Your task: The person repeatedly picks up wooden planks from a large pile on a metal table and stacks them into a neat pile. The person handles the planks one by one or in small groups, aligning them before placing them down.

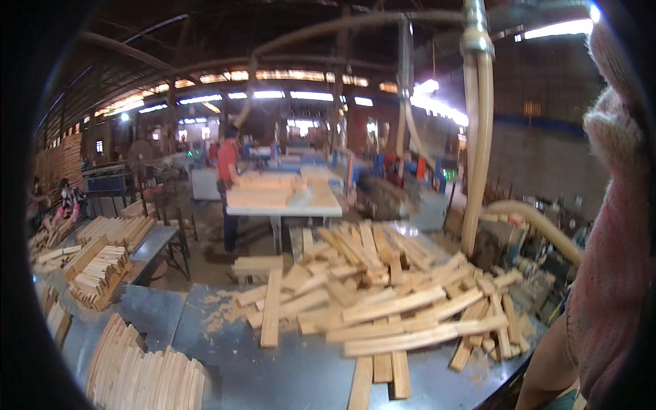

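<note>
My right hand [611, 232], in a fuzzy pink-and-white knit glove, is raised close up along the right edge. Bare forearm [547, 372] shows below its cuff. Its fingers run up to the top right and are partly cut off by the dark rim, so whether they hold anything is hidden. My left hand is out of sight. In front of me, a loose heap of pale wooden strips [393, 311] lies on a grey metal table [263, 376], apart from my hand. At the near left, a row of slim curved wooden slats [147, 372] stands packed together.
Further left, a wooden tray [96, 277] of short pieces rests near more stacked strips [119, 231]. Sawdust [222, 314] is scattered over the table. A person in a red shirt [227, 160] stands beside a board-laden white table [314, 210]. Dust hoses [478, 137] hang at right.
</note>
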Action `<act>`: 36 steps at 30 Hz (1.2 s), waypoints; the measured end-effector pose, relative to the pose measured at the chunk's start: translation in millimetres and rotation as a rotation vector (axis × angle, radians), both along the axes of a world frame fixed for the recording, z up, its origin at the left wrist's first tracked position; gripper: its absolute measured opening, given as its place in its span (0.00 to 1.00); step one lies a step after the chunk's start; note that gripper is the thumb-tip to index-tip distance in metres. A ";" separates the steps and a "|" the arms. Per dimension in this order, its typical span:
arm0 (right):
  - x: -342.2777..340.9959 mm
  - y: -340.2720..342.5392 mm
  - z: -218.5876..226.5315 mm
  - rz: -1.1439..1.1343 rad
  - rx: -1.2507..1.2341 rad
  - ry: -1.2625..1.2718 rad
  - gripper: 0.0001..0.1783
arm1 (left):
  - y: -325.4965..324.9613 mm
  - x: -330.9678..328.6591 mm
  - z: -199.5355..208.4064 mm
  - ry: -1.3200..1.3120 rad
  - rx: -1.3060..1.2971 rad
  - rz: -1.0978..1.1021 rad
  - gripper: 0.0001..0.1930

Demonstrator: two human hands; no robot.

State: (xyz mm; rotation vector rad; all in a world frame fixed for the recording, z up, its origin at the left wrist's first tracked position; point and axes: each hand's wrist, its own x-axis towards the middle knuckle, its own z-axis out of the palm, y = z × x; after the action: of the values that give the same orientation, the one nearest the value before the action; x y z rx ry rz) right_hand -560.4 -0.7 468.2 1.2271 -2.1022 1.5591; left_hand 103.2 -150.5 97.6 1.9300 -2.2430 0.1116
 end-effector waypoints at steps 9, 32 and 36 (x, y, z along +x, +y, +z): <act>52.9 -222.3 -16.7 0.602 0.076 0.140 0.63 | -66.9 -225.3 -23.8 0.174 0.400 -0.583 0.44; 130.1 -237.6 -407.7 0.679 0.842 -0.973 0.34 | 6.2 -35.7 -7.2 1.904 1.136 0.354 0.36; 211.8 -197.3 -430.7 0.733 0.696 -1.074 0.31 | 27.1 8.7 1.4 1.393 0.761 0.324 0.21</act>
State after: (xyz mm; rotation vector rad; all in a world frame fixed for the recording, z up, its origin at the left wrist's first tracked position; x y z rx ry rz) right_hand -348.6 -198.0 37.5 1.7592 -3.3235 2.2106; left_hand 111.8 -123.5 99.0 1.6164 -1.0133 -1.6471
